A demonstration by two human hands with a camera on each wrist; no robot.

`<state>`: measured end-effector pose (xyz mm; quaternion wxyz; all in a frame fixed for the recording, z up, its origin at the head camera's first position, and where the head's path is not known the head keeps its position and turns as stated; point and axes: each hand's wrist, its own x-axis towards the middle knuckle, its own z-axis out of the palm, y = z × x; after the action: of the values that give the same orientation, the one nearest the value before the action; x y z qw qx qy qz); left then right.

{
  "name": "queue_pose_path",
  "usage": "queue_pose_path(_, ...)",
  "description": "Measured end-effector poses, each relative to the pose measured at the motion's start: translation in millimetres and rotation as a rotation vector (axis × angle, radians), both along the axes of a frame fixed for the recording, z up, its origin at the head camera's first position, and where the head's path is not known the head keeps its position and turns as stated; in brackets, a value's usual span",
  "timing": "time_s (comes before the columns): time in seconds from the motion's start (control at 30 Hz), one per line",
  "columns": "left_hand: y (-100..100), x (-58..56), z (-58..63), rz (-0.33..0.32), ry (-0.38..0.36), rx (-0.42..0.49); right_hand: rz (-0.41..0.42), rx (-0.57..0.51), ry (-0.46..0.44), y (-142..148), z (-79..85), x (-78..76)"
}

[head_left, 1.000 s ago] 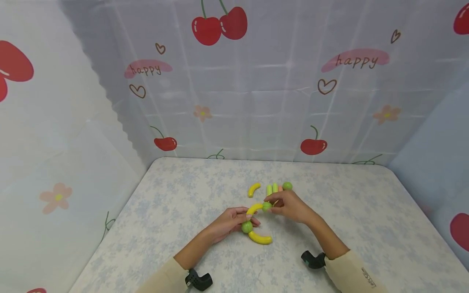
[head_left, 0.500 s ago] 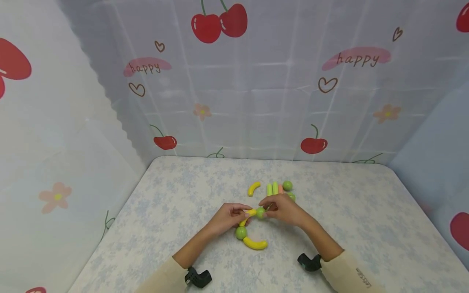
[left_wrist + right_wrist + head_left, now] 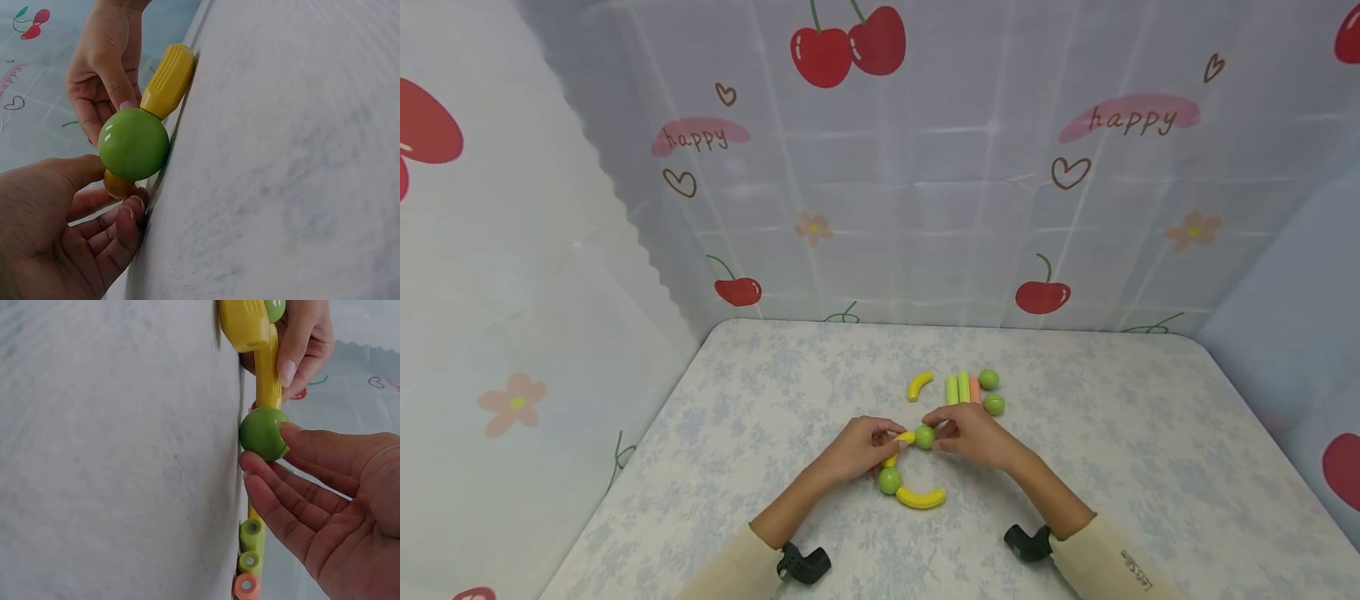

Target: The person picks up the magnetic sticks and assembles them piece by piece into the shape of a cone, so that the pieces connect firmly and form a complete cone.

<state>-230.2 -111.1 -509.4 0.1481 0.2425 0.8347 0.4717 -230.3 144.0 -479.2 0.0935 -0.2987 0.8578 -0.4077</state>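
A chain of yellow curved magnetic rods and green balls lies in the middle of the table. My left hand (image 3: 853, 450) pinches the upper yellow curved rod (image 3: 268, 378) between thumb and fingers. The near green ball (image 3: 134, 144) sits at that rod's lower end, joined to a second yellow curved rod (image 3: 921, 499) that bends to the right. At the upper end, thumb and fingertips of my right hand (image 3: 973, 433) hold another green ball (image 3: 264, 434) against the rod. The left fingers partly hide the upper rod in the head view.
Behind the right hand stand two light green straight rods (image 3: 958, 388), an orange rod (image 3: 975, 389) and two loose green balls (image 3: 988, 380). A single yellow curved rod (image 3: 920, 387) lies to their left. Printed curtains surround the pale patterned table (image 3: 760, 375).
Both hands and the chain have shifted left and slightly nearer to me. The right hand's ball came down with it, and a loose green ball behind that hand came into sight.
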Motion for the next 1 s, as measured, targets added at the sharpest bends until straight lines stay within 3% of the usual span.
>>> queue_pose_path(0.2,-5,-6.4,-4.0,-0.034,0.093,-0.061,0.013,0.008,-0.007,-4,0.0,1.2)
queue_pose_path(0.37,-7,-9.7,-7.8,-0.060,0.079,-0.082,0.021,0.019,-0.035,-4,0.9,0.4)
queue_pose_path(0.53,-9,-11.0,-12.7,-0.061,0.086,-0.078,-0.015,0.019,-0.001,-1,5.0,-4.8)
queue_pose_path(0.7,-11,-12.5,-18.9,-0.050,0.094,-0.048,-0.035,0.039,0.084,2,13.7,-19.4)
queue_pose_path(1.0,-10,-15.3,-22.5,-0.041,0.062,-0.021,-0.051,0.237,0.216,-7,33.5,-51.3)
